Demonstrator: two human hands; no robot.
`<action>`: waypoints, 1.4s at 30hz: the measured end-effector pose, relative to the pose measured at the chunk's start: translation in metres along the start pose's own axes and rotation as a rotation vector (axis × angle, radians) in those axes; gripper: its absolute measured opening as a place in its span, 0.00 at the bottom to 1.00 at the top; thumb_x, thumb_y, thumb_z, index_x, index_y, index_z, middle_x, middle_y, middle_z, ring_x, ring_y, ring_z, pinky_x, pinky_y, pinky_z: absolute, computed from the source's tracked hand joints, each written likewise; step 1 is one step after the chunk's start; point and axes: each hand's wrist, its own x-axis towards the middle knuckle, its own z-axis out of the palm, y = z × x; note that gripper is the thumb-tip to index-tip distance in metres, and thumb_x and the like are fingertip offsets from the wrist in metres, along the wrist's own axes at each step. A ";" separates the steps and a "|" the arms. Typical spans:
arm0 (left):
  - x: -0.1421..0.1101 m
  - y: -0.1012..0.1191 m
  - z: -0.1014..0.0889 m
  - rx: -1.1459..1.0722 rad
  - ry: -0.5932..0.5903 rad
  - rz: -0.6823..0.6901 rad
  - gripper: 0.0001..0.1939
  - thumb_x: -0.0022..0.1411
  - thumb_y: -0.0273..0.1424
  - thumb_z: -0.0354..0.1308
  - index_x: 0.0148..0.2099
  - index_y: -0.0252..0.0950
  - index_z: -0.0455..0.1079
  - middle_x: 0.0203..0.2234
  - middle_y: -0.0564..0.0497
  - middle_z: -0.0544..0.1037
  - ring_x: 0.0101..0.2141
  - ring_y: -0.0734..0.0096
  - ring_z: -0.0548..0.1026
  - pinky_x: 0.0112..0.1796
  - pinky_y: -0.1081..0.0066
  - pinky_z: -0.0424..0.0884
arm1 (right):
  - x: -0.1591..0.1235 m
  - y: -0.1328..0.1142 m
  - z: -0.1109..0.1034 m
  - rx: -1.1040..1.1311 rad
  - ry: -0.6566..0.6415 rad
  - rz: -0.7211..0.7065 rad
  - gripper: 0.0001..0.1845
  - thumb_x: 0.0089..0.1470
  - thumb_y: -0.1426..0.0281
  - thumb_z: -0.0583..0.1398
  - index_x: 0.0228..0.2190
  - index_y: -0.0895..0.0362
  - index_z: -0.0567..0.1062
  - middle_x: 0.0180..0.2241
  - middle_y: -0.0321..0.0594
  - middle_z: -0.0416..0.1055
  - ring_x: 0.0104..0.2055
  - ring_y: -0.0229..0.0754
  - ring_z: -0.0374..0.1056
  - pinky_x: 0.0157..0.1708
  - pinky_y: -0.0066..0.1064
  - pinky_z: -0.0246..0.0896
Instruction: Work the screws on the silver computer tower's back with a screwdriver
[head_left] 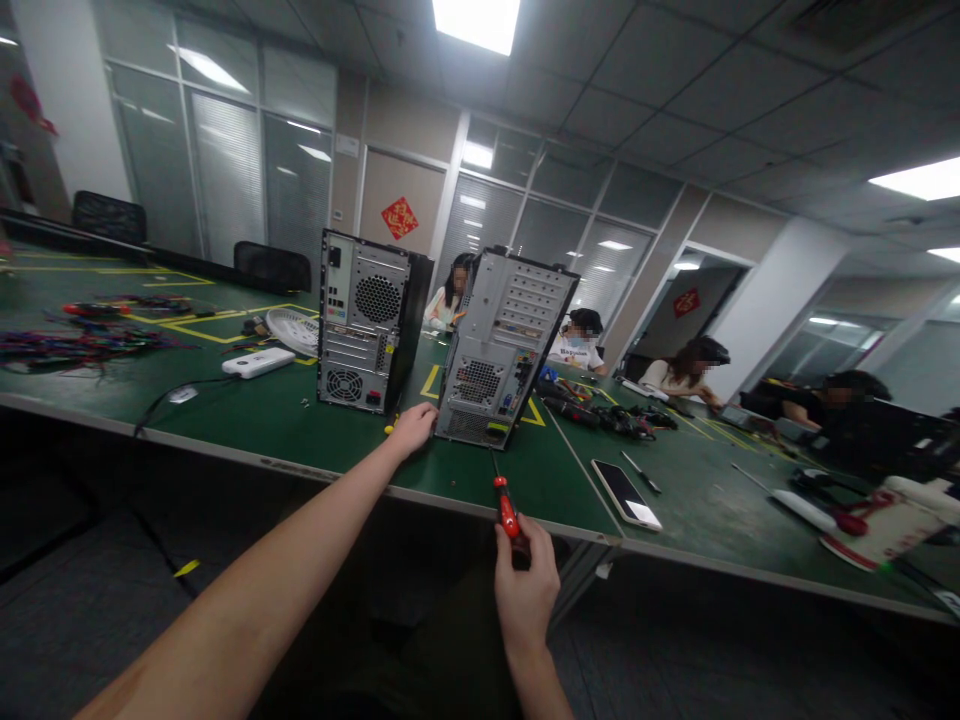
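My right hand [529,570] is closed round the red and black handle of a screwdriver [505,508]. The thin shaft points up at the lower edge of a computer tower [484,350], whose grey back panel faces me; whether the tip touches the tower is unclear. My left hand [414,430] is at that tower's lower left corner, its fingers curled against the edge and partly hidden. Just left of those fingers a small yellow object [389,430] shows. A second computer tower [352,320] stands upright to the left, also back panel towards me.
On the green table [540,490] lie a phone [626,494], a dark pen-like tool [640,472], a white power strip [259,363], a white basket [291,330] and cable bundles [82,340]. More dark cables [600,415] lie right of the towers. Several people sit beyond.
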 end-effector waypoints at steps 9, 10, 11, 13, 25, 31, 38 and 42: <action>-0.002 0.001 -0.001 -0.010 0.001 0.002 0.14 0.67 0.35 0.50 0.39 0.39 0.77 0.36 0.48 0.83 0.40 0.63 0.79 0.40 0.70 0.72 | -0.002 0.003 0.000 -0.024 -0.023 -0.049 0.16 0.67 0.65 0.58 0.51 0.56 0.79 0.51 0.50 0.76 0.55 0.50 0.74 0.54 0.44 0.71; -0.002 0.001 -0.001 -0.007 0.002 0.006 0.14 0.66 0.35 0.50 0.39 0.39 0.77 0.36 0.48 0.83 0.39 0.63 0.79 0.40 0.69 0.72 | -0.002 0.003 0.000 -0.033 -0.026 -0.056 0.17 0.68 0.66 0.57 0.53 0.55 0.79 0.53 0.50 0.76 0.55 0.50 0.73 0.55 0.45 0.71; -0.002 0.001 -0.001 -0.004 0.003 0.011 0.14 0.66 0.35 0.50 0.39 0.39 0.77 0.36 0.48 0.83 0.39 0.63 0.79 0.41 0.69 0.72 | -0.002 0.004 0.000 -0.038 -0.029 -0.059 0.17 0.68 0.66 0.56 0.53 0.55 0.79 0.53 0.50 0.76 0.56 0.50 0.73 0.56 0.45 0.70; -0.002 0.001 -0.001 -0.001 0.003 0.017 0.14 0.66 0.34 0.50 0.38 0.39 0.77 0.36 0.48 0.83 0.39 0.63 0.79 0.41 0.69 0.72 | -0.002 0.004 0.000 -0.042 -0.027 -0.054 0.17 0.68 0.66 0.57 0.53 0.55 0.79 0.53 0.50 0.76 0.56 0.49 0.73 0.56 0.45 0.70; -0.004 0.005 -0.002 0.002 0.008 0.004 0.14 0.66 0.34 0.50 0.38 0.39 0.77 0.35 0.48 0.82 0.40 0.63 0.79 0.42 0.69 0.71 | -0.003 0.004 0.001 -0.029 -0.028 -0.055 0.14 0.67 0.66 0.60 0.51 0.57 0.78 0.50 0.50 0.76 0.53 0.49 0.74 0.53 0.42 0.71; -0.004 0.004 -0.001 -0.005 0.008 0.000 0.14 0.67 0.34 0.50 0.38 0.39 0.77 0.35 0.48 0.82 0.40 0.63 0.79 0.41 0.69 0.71 | -0.002 0.003 0.001 -0.041 -0.029 -0.070 0.15 0.68 0.67 0.58 0.51 0.57 0.78 0.51 0.51 0.75 0.55 0.49 0.73 0.55 0.44 0.70; -0.004 0.004 -0.002 0.011 0.013 0.015 0.14 0.67 0.34 0.50 0.38 0.38 0.77 0.37 0.47 0.83 0.40 0.62 0.79 0.42 0.69 0.71 | 0.001 0.000 0.000 0.036 -0.043 0.019 0.14 0.64 0.62 0.64 0.46 0.58 0.79 0.43 0.48 0.78 0.39 0.44 0.76 0.38 0.35 0.74; -0.004 0.004 -0.002 0.004 0.009 0.008 0.14 0.67 0.35 0.50 0.39 0.38 0.77 0.36 0.48 0.82 0.40 0.63 0.79 0.41 0.69 0.70 | -0.002 0.003 0.001 -0.018 -0.044 -0.058 0.15 0.68 0.66 0.58 0.51 0.56 0.79 0.51 0.49 0.76 0.54 0.49 0.73 0.54 0.43 0.71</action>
